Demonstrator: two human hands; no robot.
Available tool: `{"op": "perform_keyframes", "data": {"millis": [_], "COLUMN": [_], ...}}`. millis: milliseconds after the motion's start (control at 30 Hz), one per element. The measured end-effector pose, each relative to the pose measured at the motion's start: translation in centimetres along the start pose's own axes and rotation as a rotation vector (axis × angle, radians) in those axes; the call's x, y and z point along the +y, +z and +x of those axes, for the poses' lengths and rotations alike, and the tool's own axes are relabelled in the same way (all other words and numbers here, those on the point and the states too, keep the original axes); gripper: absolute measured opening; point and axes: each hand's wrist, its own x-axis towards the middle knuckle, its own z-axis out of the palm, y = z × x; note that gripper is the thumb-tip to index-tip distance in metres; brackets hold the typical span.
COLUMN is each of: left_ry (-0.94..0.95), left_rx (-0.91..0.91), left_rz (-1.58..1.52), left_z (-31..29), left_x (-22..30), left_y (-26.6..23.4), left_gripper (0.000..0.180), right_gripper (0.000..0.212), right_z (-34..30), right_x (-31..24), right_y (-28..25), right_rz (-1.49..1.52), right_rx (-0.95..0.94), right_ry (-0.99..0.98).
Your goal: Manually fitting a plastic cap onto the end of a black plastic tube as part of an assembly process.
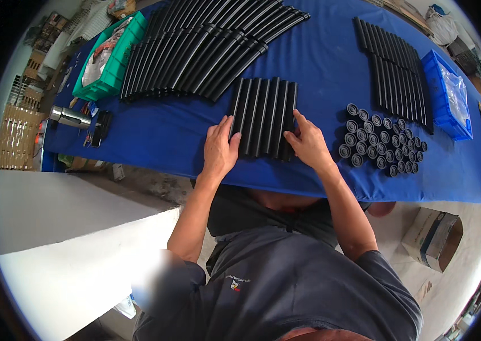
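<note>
In front of me on the blue cloth lies a row of several short black tubes, side by side and pointing away from me. My left hand rests against the row's left edge, fingers stretched along the outer tube and thumb apart. On the right edge, my right hand touches the outermost tube with index finger and thumb spread. Neither hand wraps around a tube; the row lies between them. To the right of my right hand stand many round black end caps, grouped loosely with their ringed faces up.
Longer black tubes fan out at the back left beside a green crate. More tubes lie at the right, next to a blue bin. A steel cup and a dark phone sit left. A cardboard box stands on the floor.
</note>
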Motion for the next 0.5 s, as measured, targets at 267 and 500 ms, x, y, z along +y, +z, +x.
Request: {"op": "perform_keyframes", "data": {"millis": [267,500], "left_ry": [0.133,0.191], "left_rx": [0.024,0.035], "left_rz": [0.034,-0.004], "left_z": [3.6,6.7], "left_x": [1.5,2.6], "left_y": [2.6,5.1], "left_gripper": [0.052,0.053], "right_gripper": [0.055,0.045], "right_z": [1.0,2.4], "right_x": [1.0,1.5], "right_y": [-0.7,-2.5], "right_rz": [-0.288,-0.426], "right_rx": [0.142,0.142], "right_ry": [-0.038,0.077]}}
